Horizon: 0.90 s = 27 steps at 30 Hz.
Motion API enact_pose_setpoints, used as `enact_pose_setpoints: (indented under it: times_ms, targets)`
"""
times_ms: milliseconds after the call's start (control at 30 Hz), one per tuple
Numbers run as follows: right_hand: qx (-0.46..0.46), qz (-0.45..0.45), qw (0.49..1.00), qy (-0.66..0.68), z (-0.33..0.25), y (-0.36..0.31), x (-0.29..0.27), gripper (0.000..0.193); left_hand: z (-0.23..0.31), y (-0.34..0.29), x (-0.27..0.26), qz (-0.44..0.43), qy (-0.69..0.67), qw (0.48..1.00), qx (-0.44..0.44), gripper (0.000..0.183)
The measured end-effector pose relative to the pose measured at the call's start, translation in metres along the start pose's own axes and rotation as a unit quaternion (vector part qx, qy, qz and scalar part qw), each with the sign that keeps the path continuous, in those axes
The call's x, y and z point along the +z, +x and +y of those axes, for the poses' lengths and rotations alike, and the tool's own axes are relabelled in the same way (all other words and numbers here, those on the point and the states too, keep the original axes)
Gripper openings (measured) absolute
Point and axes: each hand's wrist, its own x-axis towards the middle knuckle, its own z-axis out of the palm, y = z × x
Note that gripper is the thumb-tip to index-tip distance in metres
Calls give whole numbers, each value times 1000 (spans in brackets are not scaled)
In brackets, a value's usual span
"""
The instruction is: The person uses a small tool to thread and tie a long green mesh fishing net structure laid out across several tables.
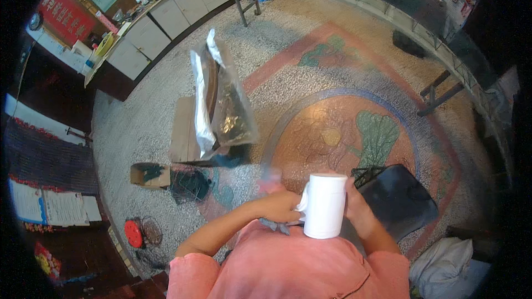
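A white cylinder (325, 206), which looks like a roll, stands upright close against my chest. My right hand (356, 202) is wrapped round its right side. On its left, my left hand (281, 206) pinches a crumpled white flap (302, 204) beside the roll; its fingertips are partly hidden. Some grey cloth-like material (275, 226) lies just below my left hand, against the pink shirt.
Ahead to the left, a clear plastic bag (235, 113) with brown and gold contents rests by a cardboard box (182, 130). A small carton (149, 175) holds dark items. To my right are a black padded seat (400, 202) and a white sack (443, 260).
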Motion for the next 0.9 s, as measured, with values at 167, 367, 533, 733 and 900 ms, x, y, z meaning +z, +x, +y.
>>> enact_pose_setpoints:
  times_ms: [167, 367, 533, 733, 900]
  targets:
    - [-48, 80, 996, 6, -33, 26, -13, 88, -1, 62, -59, -96, 107, 988, -54, 29]
    - [-84, 125, 989, -9, -110, 85, -10, 85, -5, 124, -139, -138, 103, 985, -27, 24]
    - [-61, 73, 992, -80, -188, 160, -7, 87, -1, 147, -218, -74, 30, 995, -58, 25]
    - [22, 72, 990, -118, -245, 249, 2, 86, -48, 154, -280, 99, -112, 988, 34, 23]
    - [99, -14, 990, -95, -278, 325, 0, 84, -54, 145, -338, 85, -271, 959, -16, 20]
